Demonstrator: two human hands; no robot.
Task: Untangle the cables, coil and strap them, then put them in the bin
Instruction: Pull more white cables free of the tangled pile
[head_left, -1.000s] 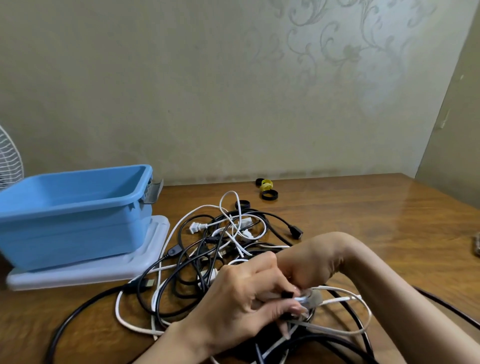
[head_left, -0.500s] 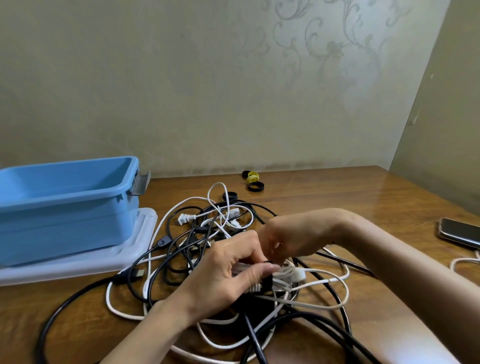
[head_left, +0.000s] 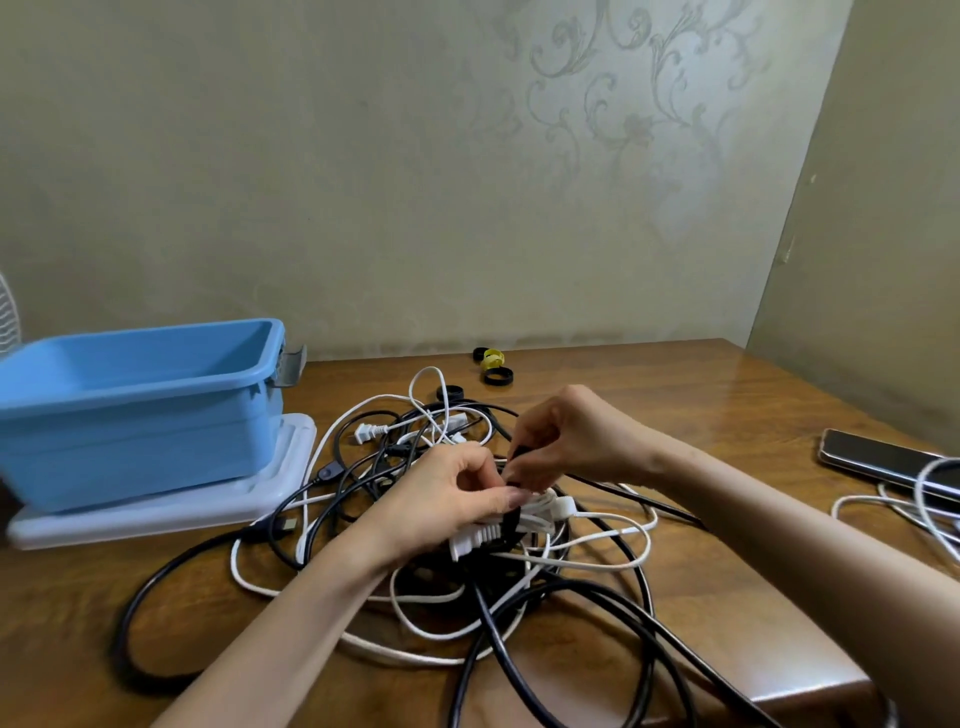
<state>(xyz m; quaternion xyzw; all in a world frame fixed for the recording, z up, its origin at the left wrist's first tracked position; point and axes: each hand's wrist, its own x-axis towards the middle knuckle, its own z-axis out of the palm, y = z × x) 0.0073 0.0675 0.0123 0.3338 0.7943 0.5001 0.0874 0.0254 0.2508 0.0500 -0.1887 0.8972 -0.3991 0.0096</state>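
Fan grille clips the left edge. Next to it a blue bin stands open-topped on a white lid at the left of the table. Only the bin's inner walls show from this angle; its floor is hidden, so what lies in it cannot be told.

Right of the bin, a tangle of black and white cables spreads over the middle of the table, reaching from the lid's edge to the near edge.

Above the tangle the left hand grips a small white coil, fingers curled round it and thumb pressed on top. A black strap runs across the coil. The right hand, just beside the left, pinches the strap's upper end between thumb and fingertips, the other fingers curled in.

Behind the hands, near the wall, lie a few rings, black and yellow, with one more black one at the tangle's far edge.

At the far right a phone lies flat, and a loose white cable loops over its near end.
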